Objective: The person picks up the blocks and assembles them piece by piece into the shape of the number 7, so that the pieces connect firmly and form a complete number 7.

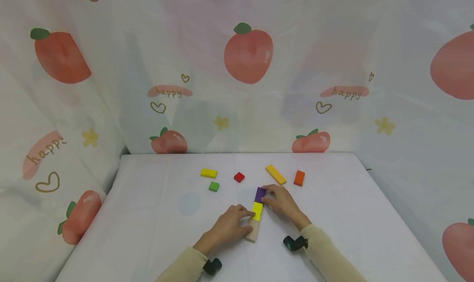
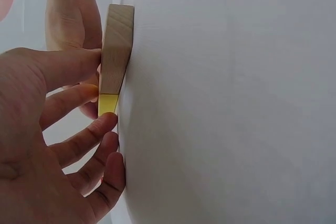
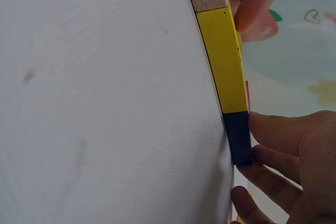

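A row of three blocks runs away from me on the white table: a bare wooden block nearest, a yellow block in the middle and a dark purple block at the far end. From the left, my left hand sets its thumb against the wooden block's side and a fingertip on the yellow block, fingers loosely spread. My right hand pinches the purple block, thumb near the yellow joint and fingers at its far end. Both wrist views show the blocks lying end to end.
Behind the row lie a red block, a small green block, another yellow block, a long yellow-orange block and an orange block. A fruit-patterned curtain stands behind the table.
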`<state>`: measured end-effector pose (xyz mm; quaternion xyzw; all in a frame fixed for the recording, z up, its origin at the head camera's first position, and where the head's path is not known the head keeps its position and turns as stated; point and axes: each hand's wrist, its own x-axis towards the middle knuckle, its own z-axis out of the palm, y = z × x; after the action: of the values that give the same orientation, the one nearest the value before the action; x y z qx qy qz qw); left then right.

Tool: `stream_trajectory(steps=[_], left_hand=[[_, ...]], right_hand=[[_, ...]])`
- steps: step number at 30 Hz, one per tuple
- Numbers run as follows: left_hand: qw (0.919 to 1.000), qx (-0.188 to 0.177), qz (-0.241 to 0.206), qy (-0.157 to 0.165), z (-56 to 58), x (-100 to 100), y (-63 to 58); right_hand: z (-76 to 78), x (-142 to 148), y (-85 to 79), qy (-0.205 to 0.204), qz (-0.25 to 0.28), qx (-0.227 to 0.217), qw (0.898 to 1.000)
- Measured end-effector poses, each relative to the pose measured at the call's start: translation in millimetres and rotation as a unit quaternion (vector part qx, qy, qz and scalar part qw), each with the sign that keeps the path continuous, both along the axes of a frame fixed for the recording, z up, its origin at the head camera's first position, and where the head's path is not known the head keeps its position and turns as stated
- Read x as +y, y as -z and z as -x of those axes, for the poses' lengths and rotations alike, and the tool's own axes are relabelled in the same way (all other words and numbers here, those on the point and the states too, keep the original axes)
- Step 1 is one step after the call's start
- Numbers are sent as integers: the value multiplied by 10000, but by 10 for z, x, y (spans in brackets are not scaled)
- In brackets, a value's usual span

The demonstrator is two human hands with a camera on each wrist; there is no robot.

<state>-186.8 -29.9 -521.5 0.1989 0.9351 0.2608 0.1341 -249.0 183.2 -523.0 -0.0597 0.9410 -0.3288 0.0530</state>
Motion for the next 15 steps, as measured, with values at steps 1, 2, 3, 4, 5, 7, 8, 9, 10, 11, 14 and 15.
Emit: stream_trajectory(steps=[1, 2, 3, 4, 5, 7, 8, 9, 10, 11, 14, 15], left_hand=[[10000, 0, 23, -2, -6, 1, -4], [10000, 4, 47, -3, -11, 1, -5], [10000, 19, 78, 2, -15, 1, -2], [9999, 20, 103, 7, -22, 2, -1], [9999, 12, 125, 7, -27, 2, -1], [9999, 24, 148, 21, -37, -1, 0], [9999, 22, 155, 25, -42, -3, 2], [9999, 33, 160, 39, -46, -8, 3], [9999, 31, 159, 44, -52, -11, 1], [9998, 35, 163, 50, -58, -14, -1], [9998, 50, 173, 82, -74, -23, -3], [9998, 58, 178, 92, -79, -25, -3]], right_hand=[[-8, -3, -2, -18, -9, 4, 10000], [-15, -5, -2, -20, -9, -6, 10000], [-21, -7, -2, -23, -21, -15, 10000], [-26, -8, 0, -30, -32, -21, 10000], [-33, -10, 1, -40, -43, -25, 10000], [-45, -14, 1, -70, -74, -18, 9999], [-52, -17, 1, -52, -59, -48, 10000], [-60, -20, 2, -59, -61, -56, 9999], [-70, -24, 0, -63, -58, -59, 9999], [-80, -28, -2, -64, -49, -66, 9999], [-102, -38, 5, -68, -35, -60, 10000], [-108, -40, 8, -94, -53, -19, 9999]])
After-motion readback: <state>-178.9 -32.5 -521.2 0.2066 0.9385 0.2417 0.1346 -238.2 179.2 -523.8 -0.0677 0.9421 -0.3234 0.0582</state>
